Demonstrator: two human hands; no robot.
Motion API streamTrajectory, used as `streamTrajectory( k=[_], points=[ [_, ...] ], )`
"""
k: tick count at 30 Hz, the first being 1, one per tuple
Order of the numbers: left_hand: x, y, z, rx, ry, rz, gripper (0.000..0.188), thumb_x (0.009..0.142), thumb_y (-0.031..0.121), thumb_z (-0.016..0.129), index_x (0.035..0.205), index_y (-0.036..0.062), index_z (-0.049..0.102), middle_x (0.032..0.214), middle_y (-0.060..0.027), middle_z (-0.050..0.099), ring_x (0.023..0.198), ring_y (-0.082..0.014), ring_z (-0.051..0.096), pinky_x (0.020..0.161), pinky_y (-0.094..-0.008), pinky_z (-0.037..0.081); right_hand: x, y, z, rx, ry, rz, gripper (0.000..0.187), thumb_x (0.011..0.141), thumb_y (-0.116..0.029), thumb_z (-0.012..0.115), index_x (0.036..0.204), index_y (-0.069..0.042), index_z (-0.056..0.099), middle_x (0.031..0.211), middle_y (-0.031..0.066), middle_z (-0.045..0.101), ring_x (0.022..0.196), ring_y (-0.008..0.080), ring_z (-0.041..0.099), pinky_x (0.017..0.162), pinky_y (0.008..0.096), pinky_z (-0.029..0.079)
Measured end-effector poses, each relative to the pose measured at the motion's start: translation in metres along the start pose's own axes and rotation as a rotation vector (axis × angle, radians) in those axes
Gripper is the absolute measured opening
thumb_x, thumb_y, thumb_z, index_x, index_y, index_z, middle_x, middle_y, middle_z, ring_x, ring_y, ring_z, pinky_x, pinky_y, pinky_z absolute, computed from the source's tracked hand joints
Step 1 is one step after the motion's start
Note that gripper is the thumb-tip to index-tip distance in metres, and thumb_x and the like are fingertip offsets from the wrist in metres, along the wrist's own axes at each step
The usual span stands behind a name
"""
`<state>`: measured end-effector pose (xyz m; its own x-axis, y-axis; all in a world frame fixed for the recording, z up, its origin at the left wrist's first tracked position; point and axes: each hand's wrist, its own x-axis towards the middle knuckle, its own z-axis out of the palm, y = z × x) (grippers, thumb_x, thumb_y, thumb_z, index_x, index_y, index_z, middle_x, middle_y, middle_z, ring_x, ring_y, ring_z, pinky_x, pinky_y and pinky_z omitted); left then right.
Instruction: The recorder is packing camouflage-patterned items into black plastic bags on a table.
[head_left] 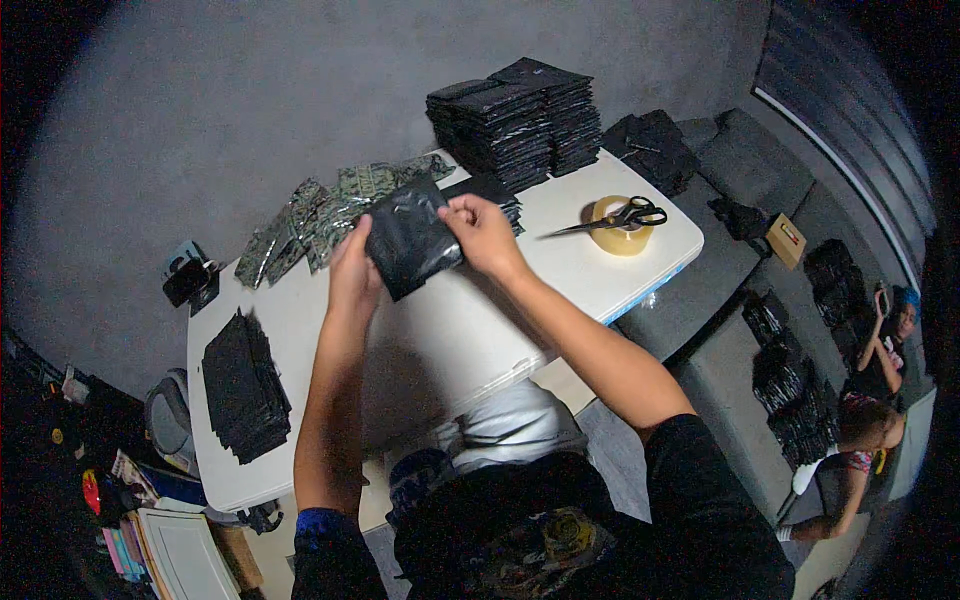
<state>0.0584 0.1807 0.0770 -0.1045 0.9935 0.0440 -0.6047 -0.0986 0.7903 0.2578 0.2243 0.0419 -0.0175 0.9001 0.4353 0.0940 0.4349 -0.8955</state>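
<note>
A flat black plastic package (412,240) is held up over the white table (450,350). My left hand (355,268) grips its left edge, and my right hand (485,232) pinches the upper right side. Just behind it, partly hidden, lies a low stack of black packages (497,192). Camouflage-patterned plastic packages (300,222) spread along the table's far side. To the left of my left arm sits another stack of black packages (245,390). Black-handled scissors (640,211) rest on a roll of clear tape (618,243) to the right.
Tall stacks of black packages (510,130) stand at the table's far end. A grey sofa (700,250) runs along the right, with black bundles (790,390) and a brown box (786,241) on it. Another person (880,380) sits at the far right, holding a phone.
</note>
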Motion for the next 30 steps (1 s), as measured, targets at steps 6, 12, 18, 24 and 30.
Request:
streamTrajectory(
  k=[6,12,18,24,30],
  points=[
    [0.082,-0.033,0.016,0.727,0.116,0.023,0.036,0.105,0.033,0.069,0.088,0.0017,0.066,0.078,-0.0097,0.070,0.058,-0.0188,0.065,0.052,-0.0397,0.052,0.067,0.014,-0.049,-0.328,0.043,0.019,0.031,0.091,-0.033,0.080,0.093,-0.002,0.077,0.075,0.0124,0.073,0.071,0.0255,0.072,0.071,0.0386,0.057],
    [0.157,-0.075,0.007,0.853,0.163,0.175,0.053,0.100,0.040,0.072,0.063,0.0052,0.058,0.062,-0.0083,0.061,0.045,-0.0190,0.054,0.045,-0.0391,0.042,0.103,0.043,-0.061,-0.543,0.068,0.008,0.031,0.092,-0.034,0.076,0.097,-0.003,0.079,0.096,0.0230,0.077,0.094,0.0422,0.075,0.087,0.0488,0.058],
    [0.177,-0.122,0.007,1.172,0.261,0.325,0.048,0.088,0.044,0.082,0.079,-0.0021,0.072,0.078,-0.0202,0.075,0.080,-0.0380,0.073,0.078,-0.0477,0.055,0.106,0.073,-0.085,-0.747,0.019,0.128,0.033,0.093,-0.035,0.074,0.101,-0.003,0.076,0.099,0.0255,0.076,0.101,0.0435,0.073,0.091,0.0482,0.057],
    [0.172,-0.117,-0.005,1.142,0.358,0.317,0.057,0.087,0.043,0.085,0.115,-0.0030,0.067,0.097,-0.0178,0.073,0.082,-0.0301,0.074,0.076,-0.0421,0.059,0.100,0.060,-0.080,-0.717,-0.020,0.031,0.037,0.091,-0.036,0.077,0.103,-0.001,0.073,0.100,0.0294,0.075,0.098,0.0464,0.073,0.092,0.0525,0.057],
    [0.129,-0.106,0.016,1.279,0.220,0.504,0.046,0.090,0.037,0.082,0.120,0.0058,0.067,0.118,-0.0223,0.063,0.108,-0.0395,0.065,0.098,-0.0490,0.051,0.078,0.045,-0.090,-0.755,0.051,-0.091,0.042,0.090,-0.034,0.078,0.116,-0.002,0.068,0.117,0.0288,0.068,0.111,0.0482,0.066,0.099,0.0513,0.053]
  ],
)
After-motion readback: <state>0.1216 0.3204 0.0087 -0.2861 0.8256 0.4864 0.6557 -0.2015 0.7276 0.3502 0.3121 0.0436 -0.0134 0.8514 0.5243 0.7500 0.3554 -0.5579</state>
